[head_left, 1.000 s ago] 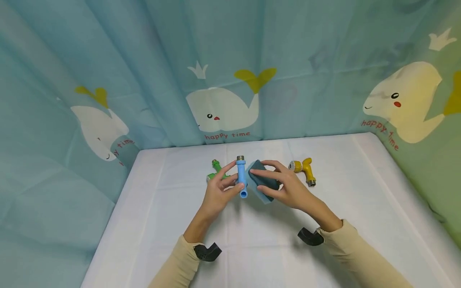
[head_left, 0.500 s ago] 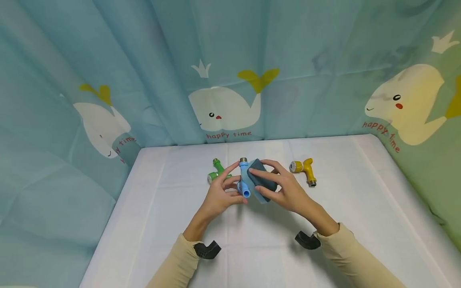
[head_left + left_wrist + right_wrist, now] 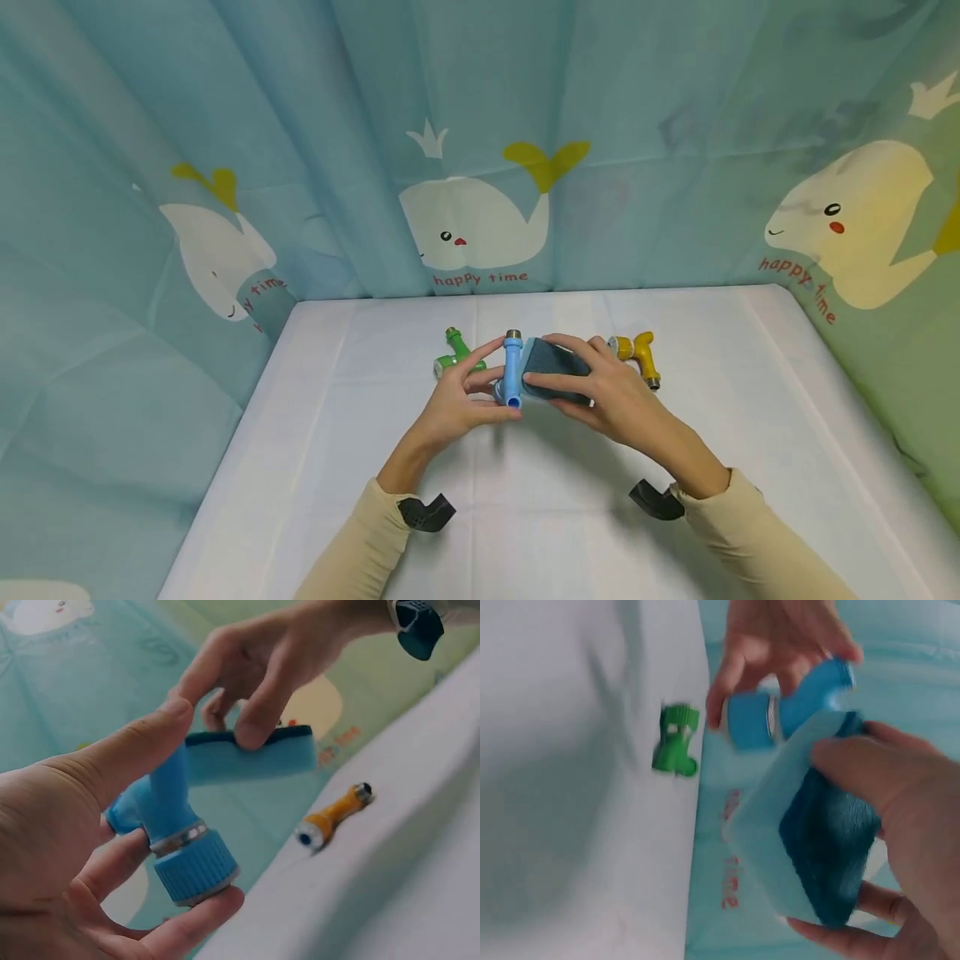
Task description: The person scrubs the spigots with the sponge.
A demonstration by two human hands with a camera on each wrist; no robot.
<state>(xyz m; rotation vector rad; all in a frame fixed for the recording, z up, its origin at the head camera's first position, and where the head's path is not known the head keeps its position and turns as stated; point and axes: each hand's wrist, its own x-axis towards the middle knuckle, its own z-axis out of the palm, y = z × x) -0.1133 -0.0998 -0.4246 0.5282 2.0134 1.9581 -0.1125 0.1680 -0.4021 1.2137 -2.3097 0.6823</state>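
Note:
A blue plastic faucet [image 3: 512, 371] with a threaded metal end is held up over the table by my left hand [image 3: 453, 404]. The left wrist view shows its ribbed blue knob [image 3: 196, 866] resting near a fingertip, while the thumb presses its other end. My right hand [image 3: 618, 392] grips a sponge [image 3: 555, 368], light blue with a dark scouring layer. In the right wrist view the sponge's pale side [image 3: 769, 825] faces the faucet and overlaps its end.
On the white-covered table [image 3: 525, 517] a green faucet [image 3: 459, 350] lies behind my left hand. A yellow faucet [image 3: 645, 358] lies beyond my right hand. A blue curtain [image 3: 630, 208] with whale prints hangs behind the table.
The blue faucet has turned in my left hand and shifted slightly right. The sponge has tilted in my right hand and stays beside the faucet. My right hand has moved slightly right.

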